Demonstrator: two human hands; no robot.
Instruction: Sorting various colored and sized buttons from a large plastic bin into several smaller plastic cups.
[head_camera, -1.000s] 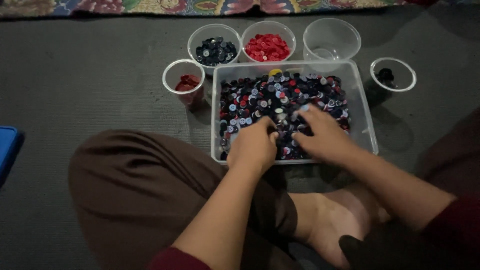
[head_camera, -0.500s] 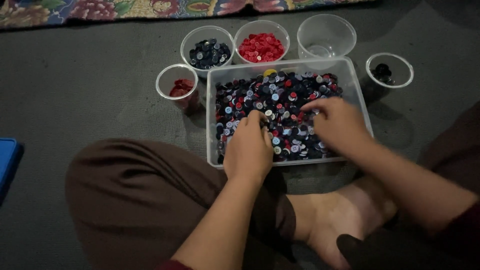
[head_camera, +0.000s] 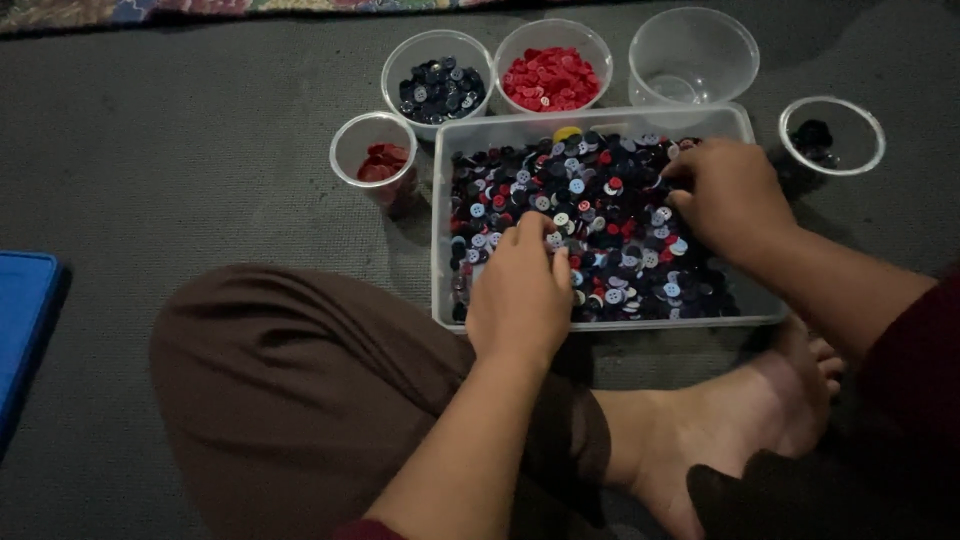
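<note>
Button tray (head_camera: 445, 300): left hand (head_camera: 520, 295) laid loosely on buttons; right hand (head_camera: 725, 200) pinching (contents indiscernible); adjacent small cup (head_camera: 372, 160) could be toppled.

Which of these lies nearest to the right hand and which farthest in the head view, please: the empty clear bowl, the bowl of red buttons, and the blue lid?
From the right hand:
1. Empty clear bowl, just beyond it.
2. Bowl of red buttons, farther left.
3. Blue lid, far left edge.
</note>
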